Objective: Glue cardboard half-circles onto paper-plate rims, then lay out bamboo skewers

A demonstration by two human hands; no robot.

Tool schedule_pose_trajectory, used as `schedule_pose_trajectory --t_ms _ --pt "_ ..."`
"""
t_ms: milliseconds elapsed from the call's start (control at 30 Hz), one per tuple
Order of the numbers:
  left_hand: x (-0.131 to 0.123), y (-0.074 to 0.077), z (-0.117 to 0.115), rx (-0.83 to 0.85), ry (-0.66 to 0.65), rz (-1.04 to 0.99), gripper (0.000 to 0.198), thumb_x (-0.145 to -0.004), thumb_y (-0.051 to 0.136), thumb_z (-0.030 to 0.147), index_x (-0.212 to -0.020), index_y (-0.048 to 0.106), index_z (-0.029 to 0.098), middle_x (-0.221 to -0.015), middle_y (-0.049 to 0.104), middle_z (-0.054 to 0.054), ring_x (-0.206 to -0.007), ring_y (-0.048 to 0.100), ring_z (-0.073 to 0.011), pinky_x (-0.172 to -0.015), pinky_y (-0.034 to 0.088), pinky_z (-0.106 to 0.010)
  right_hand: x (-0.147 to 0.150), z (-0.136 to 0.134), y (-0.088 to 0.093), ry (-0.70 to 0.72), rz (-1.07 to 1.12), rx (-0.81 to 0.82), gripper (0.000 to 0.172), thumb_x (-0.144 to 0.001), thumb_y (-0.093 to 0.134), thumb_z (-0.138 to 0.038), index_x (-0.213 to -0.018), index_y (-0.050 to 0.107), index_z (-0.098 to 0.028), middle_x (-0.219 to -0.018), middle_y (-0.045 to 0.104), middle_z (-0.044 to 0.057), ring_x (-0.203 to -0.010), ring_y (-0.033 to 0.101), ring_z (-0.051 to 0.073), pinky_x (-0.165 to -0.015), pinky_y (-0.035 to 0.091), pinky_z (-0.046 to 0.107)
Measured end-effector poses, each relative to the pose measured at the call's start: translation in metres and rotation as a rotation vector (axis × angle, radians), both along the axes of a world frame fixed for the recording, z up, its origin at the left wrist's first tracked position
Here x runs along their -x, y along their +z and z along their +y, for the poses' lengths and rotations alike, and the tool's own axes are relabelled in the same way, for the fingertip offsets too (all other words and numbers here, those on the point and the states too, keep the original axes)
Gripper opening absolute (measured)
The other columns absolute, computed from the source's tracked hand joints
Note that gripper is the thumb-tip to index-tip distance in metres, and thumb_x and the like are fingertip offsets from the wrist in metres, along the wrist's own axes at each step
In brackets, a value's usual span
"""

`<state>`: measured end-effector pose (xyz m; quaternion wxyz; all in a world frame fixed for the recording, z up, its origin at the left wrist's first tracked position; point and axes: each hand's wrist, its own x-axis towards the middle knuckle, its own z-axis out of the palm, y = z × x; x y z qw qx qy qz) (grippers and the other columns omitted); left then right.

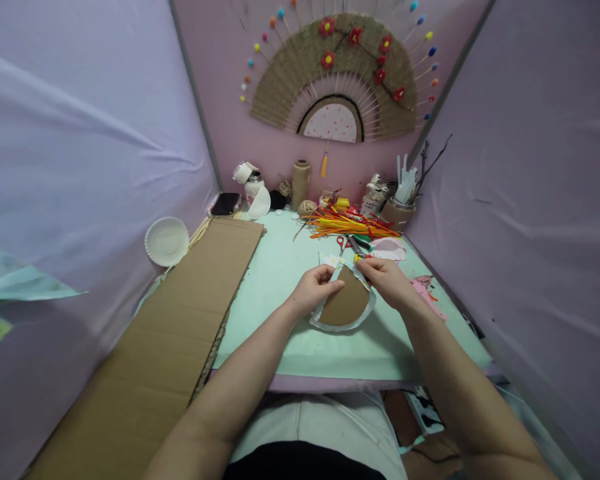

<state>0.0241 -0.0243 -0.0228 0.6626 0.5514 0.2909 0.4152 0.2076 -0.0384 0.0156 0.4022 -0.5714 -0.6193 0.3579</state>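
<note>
A half-round piece of brown cardboard (pixel 347 300) with a pale cloth or paper border (pixel 343 327) is tilted above the mint-green tabletop (pixel 300 353). My left hand (pixel 314 288) grips its left edge, thumb lying on the brown face. At the upper right edge, my right hand (pixel 386 280) pinches the pale border; the exact spot between the fingertips is too small to make out. Just beyond my hands lie red-handled scissors (pixel 341 244) and a dark tool with a green part (pixel 363 239).
A long cardboard sheet (pixel 180 313) covers the left side. Orange and yellow strips (pixel 353 223) lie at the back, near a twine spool (pixel 301 177), a phone (pixel 226 203) and a pot of glue sticks (pixel 399 212). A cardboard fan (pixel 280 87) hangs on the back wall.
</note>
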Motion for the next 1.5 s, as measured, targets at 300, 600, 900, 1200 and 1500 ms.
schedule_pose_trajectory --t_ms 300,600,900,1200,1500 --pt "0.000 -0.002 0.001 -0.011 -0.017 0.027 0.039 -0.064 0.076 0.043 -0.082 0.057 0.014 -0.074 0.059 0.001 -0.066 0.053 -0.0107 -0.063 0.039 -0.023 0.007 -0.008 0.000 -0.053 -0.243 -0.259 0.046 -0.082 0.051 -0.061 -0.064 0.063 -0.020 -0.065 0.062 0.005 -0.063 0.053 0.018 -0.060 0.038 0.029" --pt "0.002 0.000 -0.002 -0.025 -0.093 0.127 0.038 -0.063 0.076 0.043 -0.080 0.056 0.015 -0.070 0.057 0.003 -0.062 0.051 -0.0103 -0.060 0.037 -0.023 0.004 0.005 0.007 0.133 -0.081 0.025 0.050 -0.072 0.061 -0.064 -0.051 0.051 -0.019 -0.051 0.042 -0.003 -0.051 0.034 0.011 -0.049 0.025 0.026" --pt "0.001 0.000 -0.001 -0.056 -0.077 0.100 0.035 -0.064 0.074 0.040 -0.081 0.057 0.015 -0.073 0.058 0.002 -0.065 0.052 -0.0110 -0.063 0.038 -0.023 0.000 0.001 0.005 0.130 -0.120 -0.029 0.046 -0.081 0.052 -0.059 -0.060 0.057 -0.018 -0.059 0.052 -0.001 -0.057 0.044 0.013 -0.054 0.033 0.025" --pt "0.000 -0.005 0.000 -0.123 -0.036 0.165 0.028 -0.067 0.072 0.036 -0.079 0.057 0.015 -0.070 0.055 0.003 -0.063 0.049 -0.0104 -0.059 0.035 -0.023 0.011 0.003 0.004 0.046 -0.220 -0.180 0.031 -0.077 0.059 -0.047 -0.065 0.063 -0.019 -0.066 0.061 0.002 -0.065 0.051 0.016 -0.062 0.037 0.027" --pt "0.001 -0.003 0.003 -0.042 0.004 0.035 0.037 -0.064 0.075 0.041 -0.082 0.057 0.014 -0.076 0.060 0.001 -0.067 0.054 -0.0116 -0.065 0.040 -0.024 0.005 0.003 -0.004 0.046 -0.062 -0.028 0.050 -0.082 0.048 -0.063 -0.060 0.057 -0.018 -0.055 0.051 -0.001 -0.054 0.043 0.013 -0.050 0.031 0.026"
